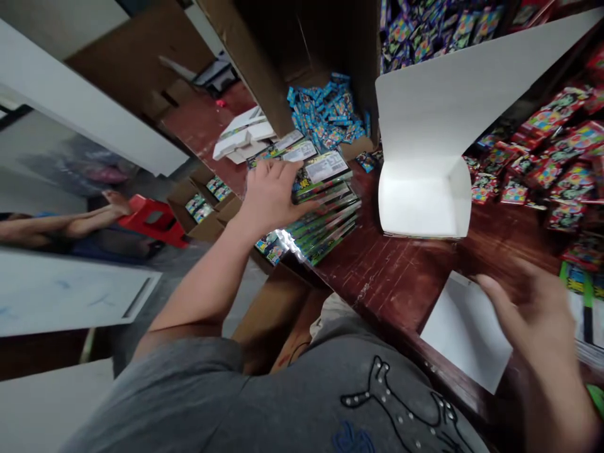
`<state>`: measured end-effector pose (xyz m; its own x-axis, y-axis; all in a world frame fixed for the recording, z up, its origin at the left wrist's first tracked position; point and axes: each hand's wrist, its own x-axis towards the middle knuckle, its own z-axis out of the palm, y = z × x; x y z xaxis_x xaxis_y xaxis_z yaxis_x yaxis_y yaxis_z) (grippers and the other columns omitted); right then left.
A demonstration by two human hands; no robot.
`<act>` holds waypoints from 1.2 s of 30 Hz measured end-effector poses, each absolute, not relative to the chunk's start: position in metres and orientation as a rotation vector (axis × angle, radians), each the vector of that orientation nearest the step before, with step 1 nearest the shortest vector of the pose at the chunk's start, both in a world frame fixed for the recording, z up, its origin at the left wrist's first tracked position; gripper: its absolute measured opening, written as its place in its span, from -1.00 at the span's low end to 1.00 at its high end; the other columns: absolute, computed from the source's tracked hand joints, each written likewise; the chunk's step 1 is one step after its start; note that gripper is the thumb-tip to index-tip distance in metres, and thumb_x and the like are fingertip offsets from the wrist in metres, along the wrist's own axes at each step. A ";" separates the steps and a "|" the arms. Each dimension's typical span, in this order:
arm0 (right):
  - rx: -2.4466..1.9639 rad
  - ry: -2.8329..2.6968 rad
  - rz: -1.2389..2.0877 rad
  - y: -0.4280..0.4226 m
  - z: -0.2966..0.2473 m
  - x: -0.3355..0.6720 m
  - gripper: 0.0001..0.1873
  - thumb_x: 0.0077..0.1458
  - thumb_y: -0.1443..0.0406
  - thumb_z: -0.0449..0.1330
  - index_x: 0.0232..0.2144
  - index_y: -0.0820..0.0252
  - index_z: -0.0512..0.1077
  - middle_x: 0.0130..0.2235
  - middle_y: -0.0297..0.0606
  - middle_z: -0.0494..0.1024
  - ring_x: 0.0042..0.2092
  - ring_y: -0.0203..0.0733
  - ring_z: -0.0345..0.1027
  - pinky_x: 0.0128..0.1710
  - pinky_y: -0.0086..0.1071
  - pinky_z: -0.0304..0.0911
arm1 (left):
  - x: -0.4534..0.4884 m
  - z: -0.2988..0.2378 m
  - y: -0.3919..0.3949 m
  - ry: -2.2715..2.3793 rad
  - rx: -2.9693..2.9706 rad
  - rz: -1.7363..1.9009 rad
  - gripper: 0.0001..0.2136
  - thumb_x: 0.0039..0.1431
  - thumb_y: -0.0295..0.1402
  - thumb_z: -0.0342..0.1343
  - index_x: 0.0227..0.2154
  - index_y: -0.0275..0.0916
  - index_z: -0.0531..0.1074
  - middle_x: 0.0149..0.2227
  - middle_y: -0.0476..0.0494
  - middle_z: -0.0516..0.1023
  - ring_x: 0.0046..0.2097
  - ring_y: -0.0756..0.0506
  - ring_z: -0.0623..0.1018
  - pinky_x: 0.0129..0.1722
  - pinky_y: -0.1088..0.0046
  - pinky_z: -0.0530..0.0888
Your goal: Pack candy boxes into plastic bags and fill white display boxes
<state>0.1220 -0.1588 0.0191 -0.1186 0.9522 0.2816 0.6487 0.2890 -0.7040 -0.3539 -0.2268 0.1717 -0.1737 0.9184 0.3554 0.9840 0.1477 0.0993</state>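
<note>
My left hand lies over the top of a stack of printed, film-wrapped boxes, its thumb spread away from the fingers. Pale labels show on the upper boxes. Blurred by motion, my right hand is above the table beside a white card sheet; its fingers are smeared. Between the two hands stands a white carton with its tall lid flap raised. Its inside is bare white.
Small blue packets fill a brown cardboard box. Red packets lie heaped at the right, purple ones at the back. Folded white cartons rest behind the stack. A red stool and another person's legs are at left.
</note>
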 end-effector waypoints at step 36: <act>-1.294 -1.328 1.470 -0.154 0.032 0.054 -0.19 -0.15 -0.27 0.57 -0.11 -0.02 0.31 -0.43 -0.48 0.48 -0.51 -0.32 0.31 -0.61 -0.37 0.14 | -0.165 0.015 -0.233 -2.669 -2.431 -2.469 -0.20 0.12 -0.14 0.47 0.36 -0.09 0.23 0.03 -0.21 0.67 0.09 -0.27 0.68 -0.02 0.21 0.66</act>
<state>0.0543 -0.1539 0.0320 -0.2021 0.9609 -0.1894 0.0911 -0.1741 -0.9805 -0.1653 -0.2330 0.0147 0.0792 0.9844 -0.1574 -0.0807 0.1637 0.9832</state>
